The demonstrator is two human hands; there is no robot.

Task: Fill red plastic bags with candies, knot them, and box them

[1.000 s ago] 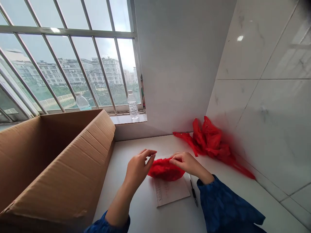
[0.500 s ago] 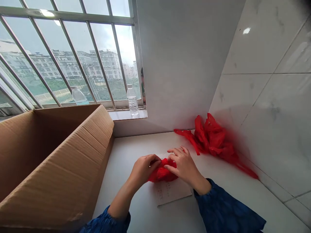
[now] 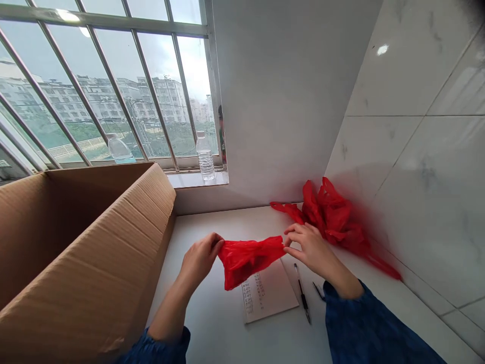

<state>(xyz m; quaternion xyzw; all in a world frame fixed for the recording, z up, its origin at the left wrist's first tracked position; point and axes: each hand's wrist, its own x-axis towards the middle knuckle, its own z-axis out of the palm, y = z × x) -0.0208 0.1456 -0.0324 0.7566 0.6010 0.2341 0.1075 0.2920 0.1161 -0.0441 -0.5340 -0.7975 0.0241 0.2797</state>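
A small red plastic bag (image 3: 246, 259) is stretched out between my two hands above the white counter (image 3: 212, 328). My left hand (image 3: 199, 259) pinches its left edge. My right hand (image 3: 309, 246) pinches its right edge, the other fingers spread. The bag hangs loosely over a sheet of paper with printed lines (image 3: 267, 297). A black pen (image 3: 302, 298) lies just right of the paper, below my right wrist.
A large open cardboard box (image 3: 94, 253) fills the left side. A heap of red plastic bags (image 3: 333, 217) lies in the corner by the tiled wall. Two water bottles, one (image 3: 205, 156) near the corner and one (image 3: 118, 150) further left, stand on the window ledge.
The red bag was bunched up on the paper between my hands. My hands have moved apart and lifted, pulling it out wide.
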